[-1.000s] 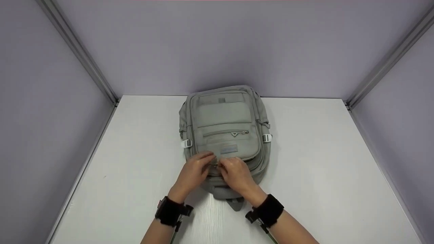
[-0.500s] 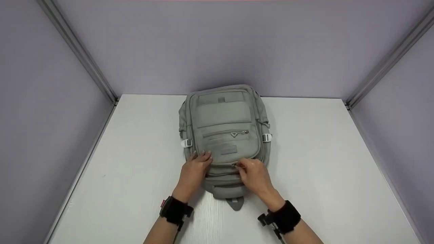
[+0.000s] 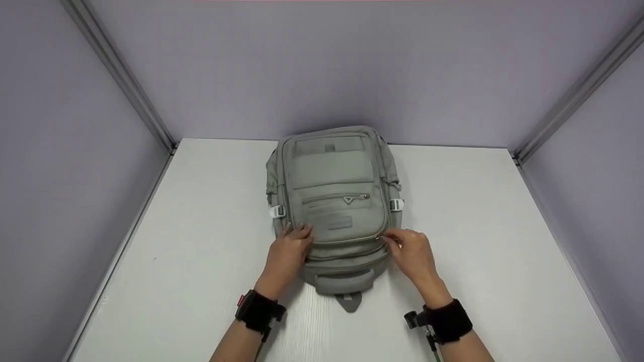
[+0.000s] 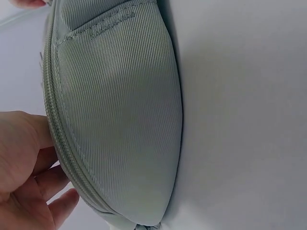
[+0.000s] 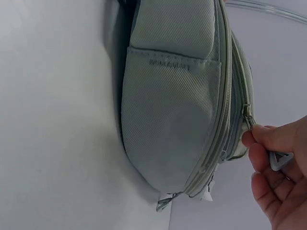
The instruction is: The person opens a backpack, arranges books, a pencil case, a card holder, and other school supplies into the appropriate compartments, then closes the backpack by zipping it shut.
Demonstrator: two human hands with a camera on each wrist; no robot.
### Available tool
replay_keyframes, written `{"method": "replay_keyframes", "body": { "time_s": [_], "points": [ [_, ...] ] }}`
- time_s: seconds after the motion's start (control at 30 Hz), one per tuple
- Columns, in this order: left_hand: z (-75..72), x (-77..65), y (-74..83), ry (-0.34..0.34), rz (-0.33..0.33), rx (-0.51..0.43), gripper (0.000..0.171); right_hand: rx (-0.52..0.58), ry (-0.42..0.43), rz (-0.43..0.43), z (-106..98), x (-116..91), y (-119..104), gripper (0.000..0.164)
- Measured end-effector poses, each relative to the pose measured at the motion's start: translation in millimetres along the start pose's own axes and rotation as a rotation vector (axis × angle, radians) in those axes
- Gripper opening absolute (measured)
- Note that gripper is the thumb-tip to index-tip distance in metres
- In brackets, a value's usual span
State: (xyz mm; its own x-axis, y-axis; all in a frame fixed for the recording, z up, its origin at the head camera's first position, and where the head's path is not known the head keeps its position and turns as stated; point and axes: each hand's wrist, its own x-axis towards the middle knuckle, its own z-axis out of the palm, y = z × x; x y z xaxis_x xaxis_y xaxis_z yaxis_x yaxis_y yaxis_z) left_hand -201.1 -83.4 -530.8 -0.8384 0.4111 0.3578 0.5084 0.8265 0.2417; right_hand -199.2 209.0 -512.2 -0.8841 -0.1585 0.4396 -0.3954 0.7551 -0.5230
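Observation:
A grey-green backpack [image 3: 332,168] lies on the white table, front side up, its carry handle [image 3: 345,282] toward me. My right hand [image 3: 413,251] pinches a zipper pull [image 5: 250,123] at the front pocket's near right corner. In the right wrist view the thumb and index finger grip its cord, and a triangular tab [image 5: 279,160] hangs by the curled fingers. My left hand [image 3: 287,254] rests on the bag's near left edge with its fingers spread over the front pocket. The left wrist view shows that hand [image 4: 29,172] beside the zipped edge [image 4: 60,129].
A small horizontal zip pocket with its own triangular pull [image 3: 348,200] crosses the bag's front. White buckles [image 3: 277,211] sit on both sides. Grey panels [image 3: 322,65] enclose the table [image 3: 211,201] at the back and sides.
My right hand has moved right along the front pocket's near edge, from the middle to the corner, with the zipper pull. The left hand has flattened onto the bag's left side.

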Motion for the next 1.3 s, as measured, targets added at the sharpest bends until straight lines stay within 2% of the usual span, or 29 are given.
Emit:
{"method": "replay_keyframes", "body": {
  "time_s": [0.13,0.27,0.43,0.6,0.67,0.83,0.97,1.13,1.3],
  "points": [
    [-1.1,3.9,5.1,0.019,0.033,-0.027,0.021,0.002,-0.096,0.031,-2,1,2,0.010],
    [0.9,14.9,16.7,0.026,0.093,-0.038,0.027,0.008,-0.185,0.098,-2,2,-1,0.005],
    [8.1,35.0,34.8,-0.007,0.150,0.042,0.043,0.000,-0.168,0.110,1,1,-2,0.005],
    [16.8,49.7,45.8,-0.073,0.158,0.130,0.055,0.000,-0.140,0.076,2,0,0,0.005],
    [19.1,52.6,47.5,-0.083,0.157,0.153,0.053,0.001,-0.118,0.053,2,-1,1,0.004],
    [21.6,55.3,47.8,-0.055,0.185,0.197,0.034,-0.004,-0.056,-0.001,3,-2,6,0.004],
    [21.7,56.0,47.5,-0.068,0.200,0.217,0.021,-0.006,-0.044,-0.022,4,-2,10,0.006],
    [17.8,57.9,47.4,-0.114,0.215,0.209,0.016,-0.017,-0.041,-0.008,3,-1,14,0.004],
    [13.0,58.5,45.4,-0.121,0.254,0.177,0.014,-0.066,-0.045,0.032,0,8,22,0.003]
  ]
}}
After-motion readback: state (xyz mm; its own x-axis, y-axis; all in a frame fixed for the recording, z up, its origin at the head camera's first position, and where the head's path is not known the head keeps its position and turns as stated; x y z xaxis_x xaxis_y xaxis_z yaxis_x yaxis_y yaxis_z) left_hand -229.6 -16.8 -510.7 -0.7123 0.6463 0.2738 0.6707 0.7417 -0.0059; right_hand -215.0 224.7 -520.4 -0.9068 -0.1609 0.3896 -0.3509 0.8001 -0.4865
